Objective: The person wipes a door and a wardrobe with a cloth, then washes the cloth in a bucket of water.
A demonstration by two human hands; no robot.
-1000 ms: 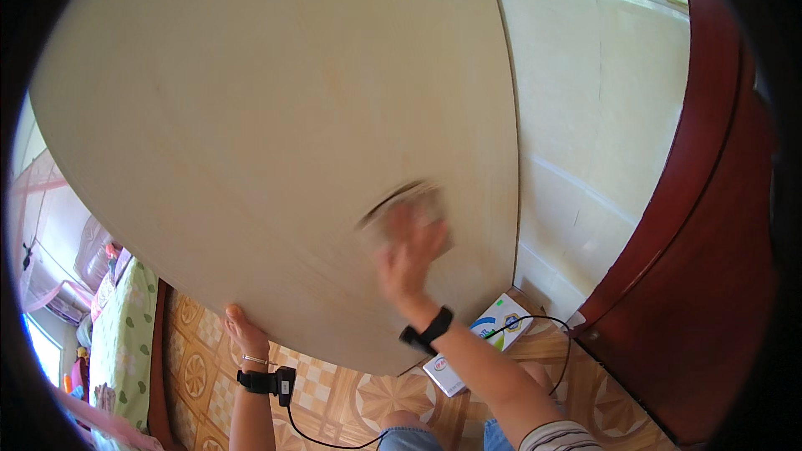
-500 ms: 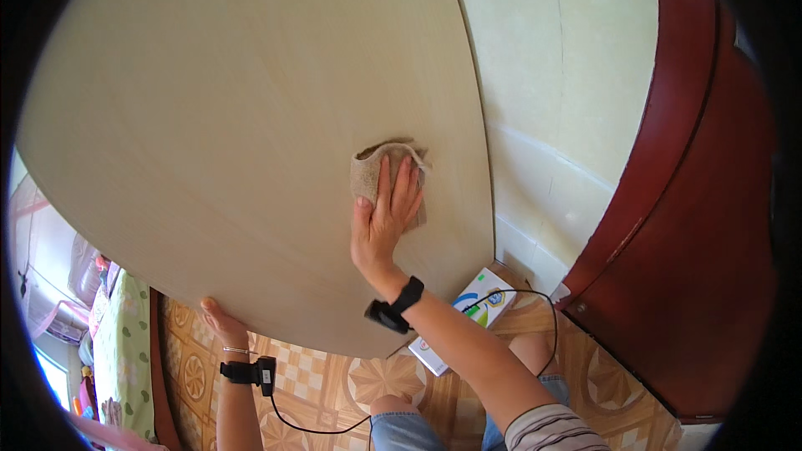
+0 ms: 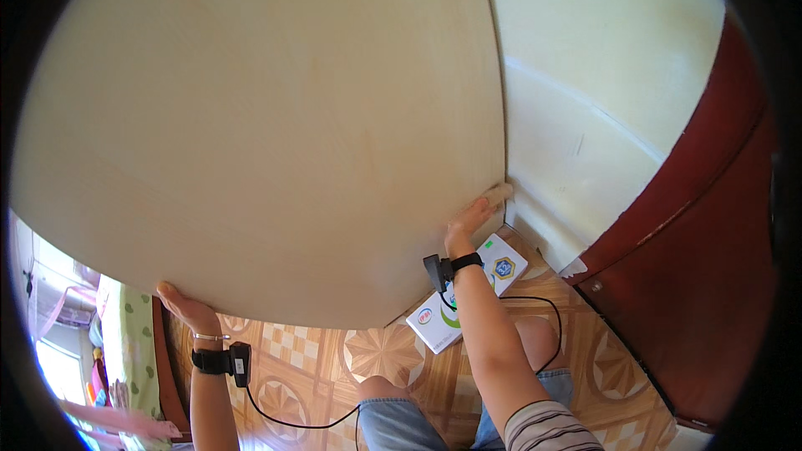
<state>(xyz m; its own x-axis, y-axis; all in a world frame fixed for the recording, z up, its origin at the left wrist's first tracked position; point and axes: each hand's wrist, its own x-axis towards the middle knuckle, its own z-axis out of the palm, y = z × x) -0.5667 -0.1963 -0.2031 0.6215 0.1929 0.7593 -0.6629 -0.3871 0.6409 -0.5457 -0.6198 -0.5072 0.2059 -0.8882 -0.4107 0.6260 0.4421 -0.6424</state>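
A large pale wood-grain panel (image 3: pixel 276 134) fills most of the view, its curved-looking lower edge in front of my knees. My right hand (image 3: pixel 472 215) presses a folded beige cloth (image 3: pixel 499 194) against the panel's right edge, close to the tiled wall. The fingers are stretched over the cloth and slightly blurred. At the lower left, my left hand (image 3: pixel 190 311) holds the panel's edge; its thumb side shows, while the other fingers are hidden behind. Both wrists wear black straps with small devices and cables.
A white printed box (image 3: pixel 434 330) lies on the patterned floor (image 3: pixel 384 355) under my right forearm. Pale wall tiles (image 3: pixel 601 75) and a dark red door-like panel (image 3: pixel 693 284) stand at the right. A bed with a green-patterned cover (image 3: pixel 138 317) is at the left.
My right hand has moved the cloth right and slightly down, from the panel's face to its right edge. The left hand stays at the lower edge; the view has shifted somewhat.
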